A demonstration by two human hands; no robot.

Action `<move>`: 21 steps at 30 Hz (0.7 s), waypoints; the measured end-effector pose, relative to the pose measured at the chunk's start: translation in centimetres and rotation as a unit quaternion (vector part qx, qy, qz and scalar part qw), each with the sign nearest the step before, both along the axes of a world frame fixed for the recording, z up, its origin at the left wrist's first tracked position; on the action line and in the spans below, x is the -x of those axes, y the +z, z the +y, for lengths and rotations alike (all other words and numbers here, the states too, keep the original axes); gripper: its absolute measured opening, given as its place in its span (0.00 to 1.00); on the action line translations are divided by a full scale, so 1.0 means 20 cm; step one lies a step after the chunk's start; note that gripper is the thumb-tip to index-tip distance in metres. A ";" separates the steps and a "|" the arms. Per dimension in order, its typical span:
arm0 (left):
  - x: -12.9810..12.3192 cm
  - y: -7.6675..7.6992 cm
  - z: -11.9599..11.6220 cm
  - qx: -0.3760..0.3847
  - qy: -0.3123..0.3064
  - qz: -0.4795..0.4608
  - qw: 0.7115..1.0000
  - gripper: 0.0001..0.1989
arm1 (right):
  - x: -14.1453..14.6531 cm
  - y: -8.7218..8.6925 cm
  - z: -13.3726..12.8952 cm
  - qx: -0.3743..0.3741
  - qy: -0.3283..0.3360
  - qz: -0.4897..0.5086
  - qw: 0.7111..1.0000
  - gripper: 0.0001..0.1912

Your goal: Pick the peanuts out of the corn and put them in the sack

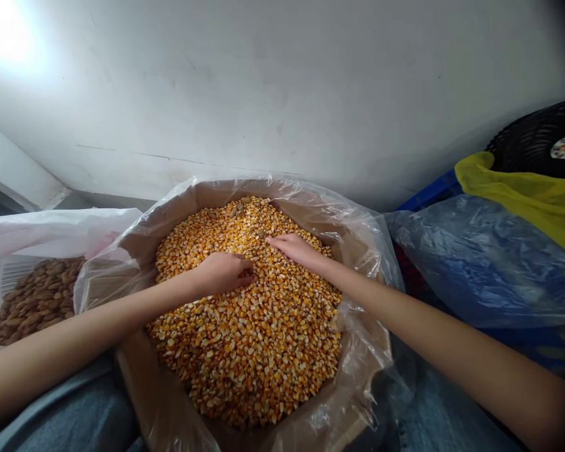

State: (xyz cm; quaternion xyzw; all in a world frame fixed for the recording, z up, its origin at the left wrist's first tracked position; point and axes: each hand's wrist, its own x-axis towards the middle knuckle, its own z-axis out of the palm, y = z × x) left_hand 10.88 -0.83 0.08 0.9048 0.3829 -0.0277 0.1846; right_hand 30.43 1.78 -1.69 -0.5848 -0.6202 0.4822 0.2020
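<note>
Corn (pixel 258 339): heaped loose in the clear bag (pixel 380 251), under and around both hands.
Left hand (pixel 223 273): fingers curled, partly closed, low at the heap; cannot tell if holding any corn.
Right hand (pixel 295 247): fingers nearly straight, close together, tips beside a dull lump (pixel 262 233); cannot tell if pinching anything.
Corn feel: likely hard and light by the grain, slippery, quick to roll; best pinched by the flat sides.
Bag feel: probably thin, soft, easily torn; too heavy when full to lift by the rim.
</note>
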 end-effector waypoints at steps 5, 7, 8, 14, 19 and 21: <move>0.00 0.02 -0.01 0.017 -0.032 0.003 0.999 0.11 | 0.12 -0.01 0.03 -0.122 0.100 -0.186 0.970 0.09; 0.00 0.02 -0.01 0.029 -0.028 -0.004 0.999 0.10 | 0.16 -0.01 0.04 -0.139 0.123 -0.228 0.956 0.09; 0.00 0.02 0.00 0.034 -0.025 -0.007 0.999 0.10 | 0.17 -0.01 0.04 -0.146 0.132 -0.243 0.950 0.10; 0.02 0.03 0.02 0.035 0.008 -0.029 0.999 0.14 | 0.16 -0.02 0.02 -0.142 0.153 -0.245 0.947 0.10; 0.00 0.01 0.00 -0.026 0.009 -0.009 1.000 0.16 | 0.12 0.00 0.03 -0.002 0.037 -0.026 0.999 0.08; -0.02 0.00 -0.01 -0.036 -0.014 0.004 0.999 0.16 | 0.10 0.00 0.05 0.101 -0.009 0.114 0.988 0.09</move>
